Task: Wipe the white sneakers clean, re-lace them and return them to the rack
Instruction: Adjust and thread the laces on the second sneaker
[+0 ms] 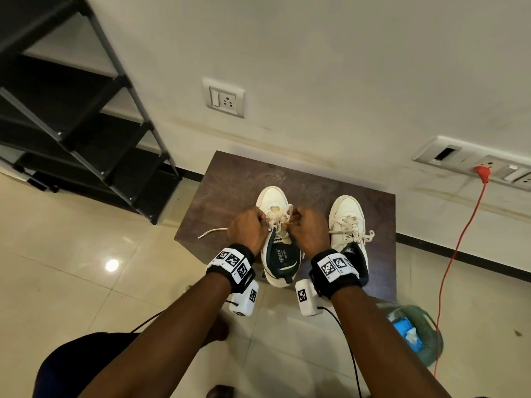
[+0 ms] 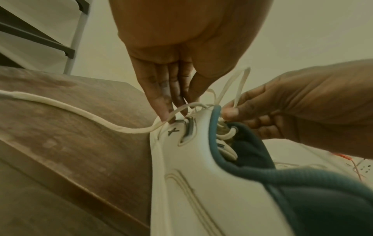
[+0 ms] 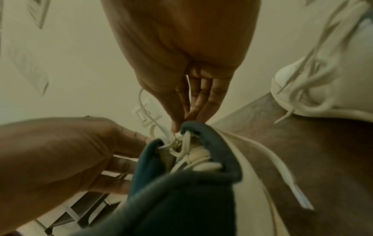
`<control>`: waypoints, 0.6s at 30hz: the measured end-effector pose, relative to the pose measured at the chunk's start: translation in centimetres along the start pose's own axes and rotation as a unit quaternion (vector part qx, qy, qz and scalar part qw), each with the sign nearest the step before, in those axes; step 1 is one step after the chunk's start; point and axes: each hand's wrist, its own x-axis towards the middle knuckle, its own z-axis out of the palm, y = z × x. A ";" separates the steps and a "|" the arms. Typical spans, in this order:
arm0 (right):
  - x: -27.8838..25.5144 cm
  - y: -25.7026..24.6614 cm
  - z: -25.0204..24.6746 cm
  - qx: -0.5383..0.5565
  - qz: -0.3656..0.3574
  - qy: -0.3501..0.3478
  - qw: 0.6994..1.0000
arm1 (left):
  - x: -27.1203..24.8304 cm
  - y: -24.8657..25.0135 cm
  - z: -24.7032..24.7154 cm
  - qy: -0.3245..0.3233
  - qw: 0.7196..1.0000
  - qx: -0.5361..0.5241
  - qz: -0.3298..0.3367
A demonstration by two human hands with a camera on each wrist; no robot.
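Two white sneakers stand on a small dark wooden table [image 1: 235,179]. The left sneaker [image 1: 273,201] has a dark green lining and a cream lace [image 2: 80,111] whose loose end trails left over the tabletop. My left hand [image 1: 248,226] pinches that lace at the sneaker's upper eyelets, fingers [image 2: 161,99] pointing down. On the other side my right hand [image 1: 309,228] pinches a loop of the same lace, and its fingers [image 3: 181,105] grip the loop at the collar. The right sneaker [image 1: 347,222] stands beside them with its laces tied.
A black shoe rack [image 1: 71,110] stands against the wall at left. An orange cable [image 1: 457,245] runs from a wall socket to the floor at right. A green bin [image 1: 416,334] with a blue pack in it sits on the tiled floor, right of the table.
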 end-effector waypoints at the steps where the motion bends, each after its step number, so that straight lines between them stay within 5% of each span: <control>1: 0.0 0.0 0.1 0.002 0.006 -0.003 1.000 | 0.0 0.2 -0.2 0.003 1.000 -0.003 0.006; 8: 0.4 0.4 -0.1 0.027 0.030 -0.011 0.999 | 0.5 2.4 -1.9 0.026 0.996 -0.033 0.073; 11: 0.5 0.5 -0.2 0.099 0.036 -0.039 0.994 | 0.9 2.0 -1.9 0.015 0.998 -0.041 0.039; 18: 0.7 1.0 0.5 0.069 0.011 -0.025 0.997 | 1.0 -0.1 -1.2 0.001 0.996 -0.076 -0.050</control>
